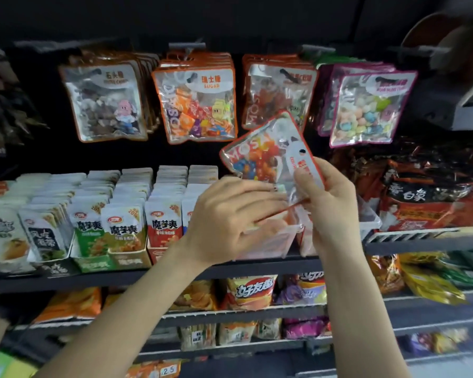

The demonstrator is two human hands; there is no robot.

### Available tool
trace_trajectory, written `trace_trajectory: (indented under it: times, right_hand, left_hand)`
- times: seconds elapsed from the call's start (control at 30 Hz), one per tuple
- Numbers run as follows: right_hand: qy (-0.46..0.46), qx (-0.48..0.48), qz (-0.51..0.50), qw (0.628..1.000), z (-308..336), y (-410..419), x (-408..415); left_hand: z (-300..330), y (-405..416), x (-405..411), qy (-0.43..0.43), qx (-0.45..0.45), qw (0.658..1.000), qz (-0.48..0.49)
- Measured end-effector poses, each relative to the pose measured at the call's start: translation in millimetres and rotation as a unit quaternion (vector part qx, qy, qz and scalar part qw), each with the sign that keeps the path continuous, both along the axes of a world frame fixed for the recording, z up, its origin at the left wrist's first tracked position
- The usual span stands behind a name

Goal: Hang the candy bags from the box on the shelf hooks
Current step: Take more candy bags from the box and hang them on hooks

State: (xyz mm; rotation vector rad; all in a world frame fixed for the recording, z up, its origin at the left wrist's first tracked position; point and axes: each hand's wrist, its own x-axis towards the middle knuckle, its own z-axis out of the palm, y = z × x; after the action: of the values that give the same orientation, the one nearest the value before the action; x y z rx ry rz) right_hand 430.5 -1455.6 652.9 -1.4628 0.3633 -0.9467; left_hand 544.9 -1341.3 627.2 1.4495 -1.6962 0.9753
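Here, in the head view, the step in hand looked to be orienting one clear, orange-edged candy bag [268, 156] so that its hang hole could go onto a hook. To do that well, the person would probably need to turn the bag upright, since it lay tilted with its white header card angled down toward the right hand [331, 203], and then line the small dark hole in that header with the tip of the hook carrying the matching orange-trimmed bags of red candy [277, 91], which hung just above the grip. Sliding it on squarely, without bending the header, seemed the careful way.

The right hand gripped the bag at its header end, the thumb pressed on the front of the white card and the fingers curled behind it. The left hand [230, 216] sat just beside it, lower and to the left, with its fingers bent around the bag's lower edge; they seemed to hold a thin orange rim there, though blur made the exact contact hard to tell. Both hands were thus closed on the same bag, held in the air below the hanging row and in front of the shelf.

Directly under the grip stood a clear plastic box [271, 241] on the dark shelf ledge, and more pinkish packets appeared to be inside it. Left of the hands, white pouch packs [115, 214] filled the shelf.
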Motion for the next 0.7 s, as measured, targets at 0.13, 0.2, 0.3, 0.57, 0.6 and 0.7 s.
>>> trace_trajectory:
  times: [0.13,0.2,0.3,0.57,0.6,0.7]
  right_hand:
    - [0.007,-0.098,-0.026,0.995,7,-4,-3]
    - [-0.001,-0.120,-0.010,0.993,11,-4,-3]
    - [-0.014,-0.136,0.014,0.990,21,-1,4]
    - [-0.083,-0.221,0.010,0.972,33,28,52]
    - [-0.079,-0.239,0.007,0.968,30,31,56]
    - [-0.064,-0.295,-0.013,0.953,23,35,67]
  left_hand:
    - [17,8,3,0.097,-0.059,0.993,0.023]
    - [30,13,6,0.211,-0.048,0.976,0.009]
    - [45,25,9,0.429,0.029,0.896,-0.109]
    - [48,49,27,0.410,-0.107,0.905,-0.030]
    - [50,52,31,0.418,-0.113,0.901,-0.027]
    - [55,57,40,0.438,-0.110,0.892,-0.022]
